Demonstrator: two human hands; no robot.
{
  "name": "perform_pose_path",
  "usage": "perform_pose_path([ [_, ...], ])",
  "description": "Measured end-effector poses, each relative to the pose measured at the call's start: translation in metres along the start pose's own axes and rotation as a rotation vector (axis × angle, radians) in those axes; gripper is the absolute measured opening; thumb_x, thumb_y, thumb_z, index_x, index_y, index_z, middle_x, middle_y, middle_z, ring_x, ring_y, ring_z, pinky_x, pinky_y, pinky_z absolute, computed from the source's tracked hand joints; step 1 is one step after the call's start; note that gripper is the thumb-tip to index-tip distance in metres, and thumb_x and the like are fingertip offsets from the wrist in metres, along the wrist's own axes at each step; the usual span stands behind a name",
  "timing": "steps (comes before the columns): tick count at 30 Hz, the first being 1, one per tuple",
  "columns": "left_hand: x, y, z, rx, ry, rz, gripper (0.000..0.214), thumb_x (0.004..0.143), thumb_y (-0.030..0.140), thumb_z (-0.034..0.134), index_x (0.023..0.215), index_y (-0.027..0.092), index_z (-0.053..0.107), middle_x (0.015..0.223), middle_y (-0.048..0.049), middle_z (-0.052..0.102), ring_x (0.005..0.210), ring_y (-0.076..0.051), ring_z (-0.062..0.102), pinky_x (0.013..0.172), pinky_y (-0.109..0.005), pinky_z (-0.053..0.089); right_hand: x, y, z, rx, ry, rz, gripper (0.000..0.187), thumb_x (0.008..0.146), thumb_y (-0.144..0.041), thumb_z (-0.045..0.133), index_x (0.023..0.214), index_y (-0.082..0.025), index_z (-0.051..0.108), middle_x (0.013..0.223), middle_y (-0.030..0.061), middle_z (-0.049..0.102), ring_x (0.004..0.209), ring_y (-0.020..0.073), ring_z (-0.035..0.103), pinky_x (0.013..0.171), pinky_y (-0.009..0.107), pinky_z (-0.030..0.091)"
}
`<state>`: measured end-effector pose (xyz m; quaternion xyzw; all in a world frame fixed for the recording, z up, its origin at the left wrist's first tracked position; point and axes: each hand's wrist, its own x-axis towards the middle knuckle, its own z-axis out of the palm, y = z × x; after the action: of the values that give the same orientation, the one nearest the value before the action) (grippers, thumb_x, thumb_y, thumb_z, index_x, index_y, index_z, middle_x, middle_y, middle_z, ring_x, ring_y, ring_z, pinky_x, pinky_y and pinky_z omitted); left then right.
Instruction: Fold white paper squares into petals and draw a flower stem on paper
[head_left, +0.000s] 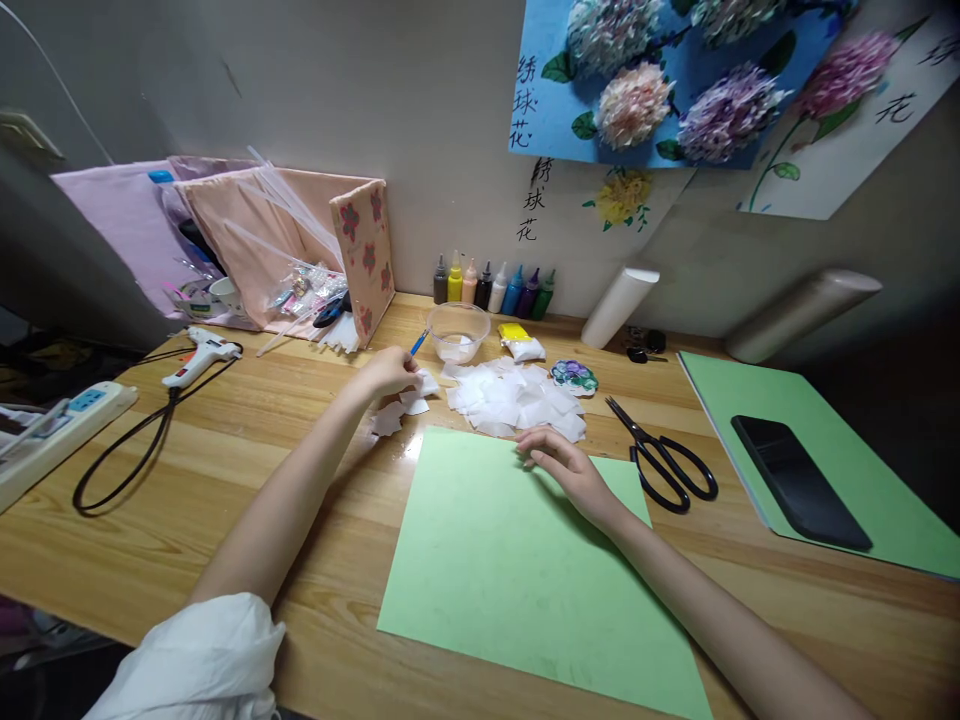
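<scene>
The left grip has its fingers curled inward over a few loose paper pieces, with the fingertips at the upper piece; the gap to the thumb is too hidden, so I cannot tell whether a piece is pinched. The right grip is relaxed, its fingers slightly bent and apart, with nothing visible in it, above the green sheet. The larger heap of white paper lies between the two grips and a little beyond them, near the right fingertips. In my judgement, the main risk is that several thin pieces come up together, because they overlap and probably weigh very little. A quick sweep of the right grip could also push the near edge of the heap and scatter it onto the sheet. Just beyond the left grip, the blue stick stands close to the clear bowl; if the knuckles go forward carelessly, they may knock it and perhaps move the bowl. To the right of the right grip, the scissors lie on the surface with their handles near that wrist, so an outward turn might catch them.
</scene>
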<state>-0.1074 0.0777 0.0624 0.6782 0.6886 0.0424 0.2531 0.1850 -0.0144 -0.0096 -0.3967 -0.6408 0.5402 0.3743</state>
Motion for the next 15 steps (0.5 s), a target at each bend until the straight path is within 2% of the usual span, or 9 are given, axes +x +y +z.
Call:
perform_pose_path([
  [2,-0.007,0.009,-0.004,-0.199,-0.093,0.159,0.017,0.074,0.029,0.059,0.082,0.015,0.064,0.081,-0.0024,0.067,0.076,-0.016,0.060,0.064,-0.022,0.042,0.000,-0.001,0.000,0.000,0.001,0.003,0.018,0.087,-0.035,0.051,0.090,-0.020,0.062,0.102,0.0067,0.054,0.089,0.0177,0.055,0.076,0.032,0.050],
  [4,-0.015,0.022,-0.002,-0.468,-0.238,0.350,0.020,0.074,0.033,0.061,0.083,0.015,0.061,0.083,-0.0019,0.065,0.080,-0.015,0.060,0.070,-0.023,0.044,0.000,-0.002,0.001,0.012,0.007,0.015,0.019,0.087,-0.036,0.051,0.092,-0.020,0.061,0.098,0.0063,0.055,0.085,0.0170,0.056,0.075,0.033,0.049],
  [7,-0.026,0.044,0.015,-0.715,-0.484,0.503,0.023,0.075,0.034,0.064,0.085,0.014,0.059,0.083,-0.0025,0.063,0.081,-0.015,0.060,0.076,-0.026,0.045,0.000,-0.003,0.002,0.066,0.010,0.035,0.024,0.086,-0.040,0.052,0.099,-0.020,0.058,0.097,0.0066,0.057,0.080,0.0164,0.057,0.072,0.033,0.049],
  [11,-0.033,0.065,0.053,-0.742,-0.717,0.599,0.023,0.080,0.034,0.061,0.091,0.014,0.061,0.082,-0.0041,0.064,0.077,-0.014,0.059,0.074,-0.026,0.045,0.000,-0.001,0.002,0.149,-0.050,0.035,0.033,0.081,-0.043,0.060,0.105,-0.021,0.053,0.095,0.0060,0.059,0.083,0.0174,0.058,0.073,0.032,0.047],
  [15,-0.032,0.068,0.079,-0.667,-0.719,0.645,0.022,0.082,0.032,0.059,0.087,0.012,0.067,0.078,-0.0030,0.063,0.069,-0.011,0.054,0.068,-0.022,0.041,0.000,0.003,0.000,0.118,-0.030,0.091,0.036,0.069,-0.037,0.074,0.094,-0.020,0.055,0.077,-0.0014,0.055,0.071,0.0132,0.056,0.067,0.027,0.046],
])
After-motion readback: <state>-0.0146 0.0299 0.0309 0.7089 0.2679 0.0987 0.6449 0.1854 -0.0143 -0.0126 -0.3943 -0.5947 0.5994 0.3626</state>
